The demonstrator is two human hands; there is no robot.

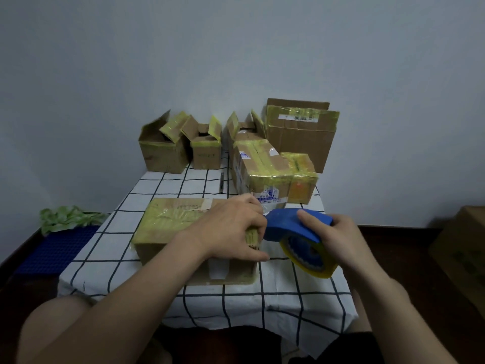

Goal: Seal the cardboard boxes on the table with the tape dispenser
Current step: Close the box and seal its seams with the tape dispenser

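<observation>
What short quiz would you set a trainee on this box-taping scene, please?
1. True or false: the right hand holds the blue tape dispenser.
2. The left hand grips: A the nearest box; B a cup; C scissors.
3. Fill in: the tape roll is ___ in colour.

Key: 1 true; 2 A; 3 yellow.
</observation>
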